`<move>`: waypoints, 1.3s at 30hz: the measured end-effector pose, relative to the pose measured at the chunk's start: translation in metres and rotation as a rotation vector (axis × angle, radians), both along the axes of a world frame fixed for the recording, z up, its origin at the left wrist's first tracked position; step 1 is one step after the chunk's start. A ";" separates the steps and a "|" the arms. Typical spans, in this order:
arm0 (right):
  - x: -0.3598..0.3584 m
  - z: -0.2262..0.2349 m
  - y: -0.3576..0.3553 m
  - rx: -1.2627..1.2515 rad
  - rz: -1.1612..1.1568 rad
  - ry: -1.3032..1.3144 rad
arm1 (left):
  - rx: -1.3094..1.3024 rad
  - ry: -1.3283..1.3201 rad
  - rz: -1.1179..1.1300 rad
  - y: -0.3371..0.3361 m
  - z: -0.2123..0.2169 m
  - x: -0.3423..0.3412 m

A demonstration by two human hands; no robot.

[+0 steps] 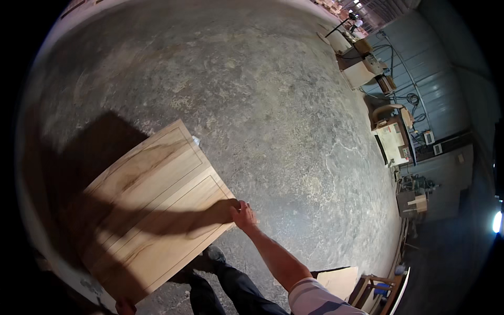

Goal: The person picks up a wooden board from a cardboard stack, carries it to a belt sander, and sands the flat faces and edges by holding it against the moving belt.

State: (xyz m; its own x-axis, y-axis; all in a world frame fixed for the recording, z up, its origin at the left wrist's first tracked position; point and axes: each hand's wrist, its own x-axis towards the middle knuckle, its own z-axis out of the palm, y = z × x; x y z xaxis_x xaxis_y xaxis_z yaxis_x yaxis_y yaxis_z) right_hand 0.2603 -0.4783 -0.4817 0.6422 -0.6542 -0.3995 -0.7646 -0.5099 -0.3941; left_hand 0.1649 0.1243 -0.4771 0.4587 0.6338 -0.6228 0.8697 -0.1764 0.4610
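Observation:
A large wooden panel (pixel 157 194), with dark grain streaks and thin lines marking out two long rectangles, slants in front of my legs. My right hand (pixel 244 214) is closed on the panel's right corner. Down at the lower corner my left hand (pixel 125 307) grips the edge; it is in shadow and cut off by the picture's rim. The shadow of my arm falls across the panel's face. How far the panel is off the floor I cannot tell.
My shoes (pixel 212 257) stand on the rough grey concrete floor (pixel 273 121) close to the panel. Machines and a white cabinet (pixel 394 142) line the metal wall at the right. A wooden frame (pixel 375 289) and a pale board (pixel 338 282) lie behind my right arm.

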 end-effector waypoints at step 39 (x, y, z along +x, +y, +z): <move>-0.406 0.168 0.059 0.169 -0.770 -0.078 | -0.733 0.075 -0.691 -0.259 0.173 0.073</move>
